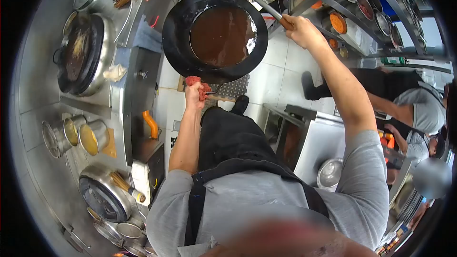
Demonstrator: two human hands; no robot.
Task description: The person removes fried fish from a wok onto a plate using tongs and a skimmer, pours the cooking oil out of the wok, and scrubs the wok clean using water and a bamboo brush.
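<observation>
A large black wok (175, 33) with brown liquid (221, 38) in it is held out in front of me above the floor. My left hand (194, 96) is closed at the wok's near edge, with a bunched red cloth (199, 85) in its grip. The cloth covers the part of the wok being gripped. To the right, my right hand (302, 32) is wrapped around the wooden end of a long-handled ladle (262, 2). Its metal shaft runs past the wok's far rim toward a dark rounded head, partly hidden there.
A stove counter on the left bears a second wok (78, 59), metal pots (93, 138) and a bamboo brush (124, 184). Shelves with bowls of food (338, 23) stand at upper right. A steel counter (319, 143) is at my right; two other people (419, 100) are beyond it.
</observation>
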